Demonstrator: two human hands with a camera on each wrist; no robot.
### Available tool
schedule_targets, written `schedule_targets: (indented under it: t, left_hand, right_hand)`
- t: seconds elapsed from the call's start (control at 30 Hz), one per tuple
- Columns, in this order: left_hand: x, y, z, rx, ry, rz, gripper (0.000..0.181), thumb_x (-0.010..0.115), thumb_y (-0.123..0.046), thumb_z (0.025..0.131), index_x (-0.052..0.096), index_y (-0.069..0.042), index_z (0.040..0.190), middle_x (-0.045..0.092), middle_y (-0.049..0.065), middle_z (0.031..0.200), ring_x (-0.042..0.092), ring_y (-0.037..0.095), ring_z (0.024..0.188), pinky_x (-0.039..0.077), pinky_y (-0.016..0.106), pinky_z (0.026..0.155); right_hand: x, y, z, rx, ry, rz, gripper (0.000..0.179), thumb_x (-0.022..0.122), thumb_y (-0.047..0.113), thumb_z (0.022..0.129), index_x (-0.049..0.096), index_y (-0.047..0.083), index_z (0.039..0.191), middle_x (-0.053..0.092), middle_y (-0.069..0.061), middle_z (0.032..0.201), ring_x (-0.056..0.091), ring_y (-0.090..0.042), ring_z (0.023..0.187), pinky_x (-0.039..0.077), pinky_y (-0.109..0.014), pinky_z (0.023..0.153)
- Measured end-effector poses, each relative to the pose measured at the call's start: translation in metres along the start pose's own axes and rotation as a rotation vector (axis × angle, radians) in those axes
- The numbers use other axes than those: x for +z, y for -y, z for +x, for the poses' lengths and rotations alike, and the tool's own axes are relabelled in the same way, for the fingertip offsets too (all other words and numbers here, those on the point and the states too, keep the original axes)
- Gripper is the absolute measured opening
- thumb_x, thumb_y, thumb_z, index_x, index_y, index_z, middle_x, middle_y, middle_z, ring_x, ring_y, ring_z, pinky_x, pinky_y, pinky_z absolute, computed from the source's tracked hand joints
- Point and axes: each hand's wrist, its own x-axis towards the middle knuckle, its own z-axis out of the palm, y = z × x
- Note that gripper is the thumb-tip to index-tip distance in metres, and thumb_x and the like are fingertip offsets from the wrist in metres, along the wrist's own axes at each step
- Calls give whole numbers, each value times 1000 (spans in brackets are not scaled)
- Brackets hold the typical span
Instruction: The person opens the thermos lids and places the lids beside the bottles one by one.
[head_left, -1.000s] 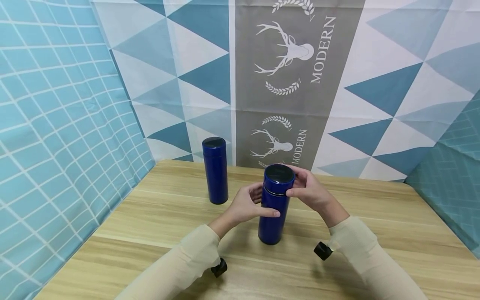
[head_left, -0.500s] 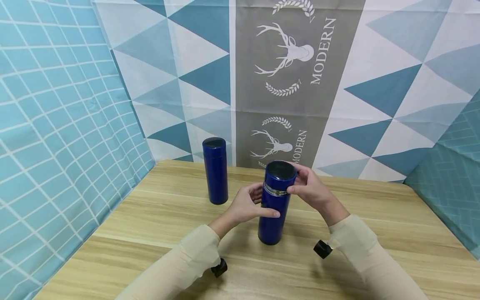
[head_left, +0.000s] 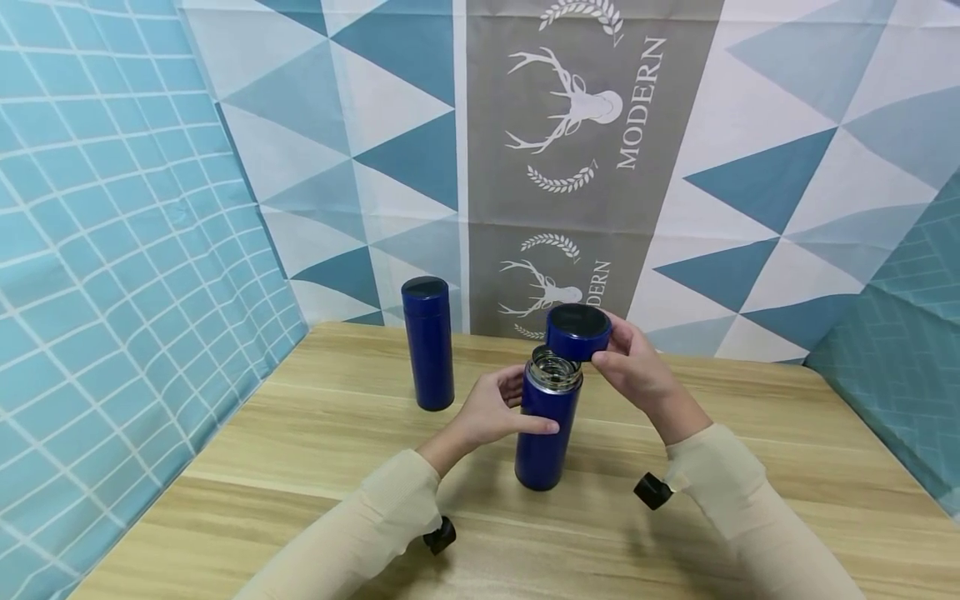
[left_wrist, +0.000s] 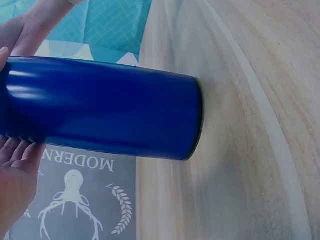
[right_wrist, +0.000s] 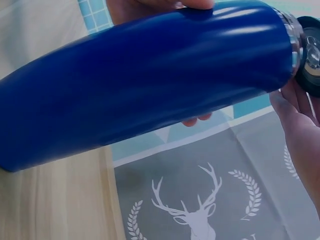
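Observation:
A blue thermos flask [head_left: 545, 442] stands upright on the wooden table, its steel threaded mouth [head_left: 553, 371] uncovered. My left hand [head_left: 491, 412] grips the flask's upper body, thumb across the front and fingers round the back. Just above and to the right of the mouth, my right hand [head_left: 637, 367] pinches the blue lid [head_left: 579, 332] with its black top facing up. In the right wrist view the lid's dark underside [right_wrist: 312, 55] shows beside the steel neck. The left wrist view has the flask's body [left_wrist: 110, 107] down to its base on the table.
A second blue thermos flask [head_left: 430, 350], lid on, stands behind and left of the held one. The wooden table [head_left: 300, 475] reaches back to a patterned cloth wall [head_left: 397, 167]. Blue tiled cloth [head_left: 112, 233] hangs along the left side. A black device sits under each wrist.
The lid has risen off the flask and shifted right with my right hand, exposing the mouth. My left hand and the flask have stayed in place.

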Motion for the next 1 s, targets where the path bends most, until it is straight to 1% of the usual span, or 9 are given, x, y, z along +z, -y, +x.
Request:
schedule_targets:
  t: [0.13, 0.27, 0.37, 0.5, 0.67, 0.83, 1.0]
  left_hand:
    - [1, 0, -1, -7, -8, 7, 69, 84, -12, 70, 54, -4, 133, 65, 15, 127, 65, 25, 114, 52, 35, 100]
    - [-1, -1, -6, -15, -24, 19, 70, 85, -13, 70, 54, -5, 133, 65, 14, 126, 65, 26, 114, 52, 37, 100]
    - [-4, -2, -9, -16, -40, 34, 72, 85, -15, 69, 54, -5, 133, 65, 14, 127, 64, 26, 115, 52, 37, 100]
    - [-8, -3, -8, -14, -59, 46, 73, 86, -18, 68, 54, -5, 132, 65, 14, 126, 64, 26, 115, 52, 38, 101]
    - [-13, -8, -4, -22, -68, 14, 72, 86, -18, 69, 54, -6, 133, 64, 14, 128, 63, 27, 117, 50, 40, 103]
    - [-17, -12, 2, -17, -69, 5, 72, 86, -19, 69, 54, -7, 133, 63, 13, 130, 62, 27, 118, 49, 41, 104]
    - [-19, -16, 4, -30, -79, 4, 73, 85, -16, 70, 53, -8, 135, 61, 12, 132, 60, 27, 121, 48, 41, 106]
  right_hand:
    - [-2, 5, -3, 8, -48, 8, 37, 69, 15, 88, 58, 10, 123, 69, 3, 113, 65, -5, 102, 51, -20, 97]
    - [-3, 9, -7, 33, -85, 12, 39, 68, 14, 89, 56, 9, 126, 67, 2, 117, 63, -6, 105, 51, -20, 98]
    - [-5, 12, -9, 37, -91, 9, 39, 66, 11, 89, 55, 8, 127, 65, 1, 117, 62, -6, 105, 51, -19, 97]
    - [-11, 16, -14, 26, -85, 0, 39, 64, 7, 90, 53, 6, 128, 63, 0, 116, 61, -6, 104, 52, -19, 95]
    - [-20, 23, -24, 48, -100, -48, 37, 59, 2, 92, 54, 9, 128, 63, 0, 117, 63, -7, 106, 53, -20, 94]
    - [-26, 30, -34, 83, -153, -120, 40, 56, -5, 91, 55, 12, 127, 63, 1, 116, 65, -6, 106, 54, -19, 92]
    - [-33, 32, -43, 123, -192, -197, 41, 54, -6, 92, 53, 13, 127, 61, 2, 116, 63, -5, 106, 54, -18, 91]
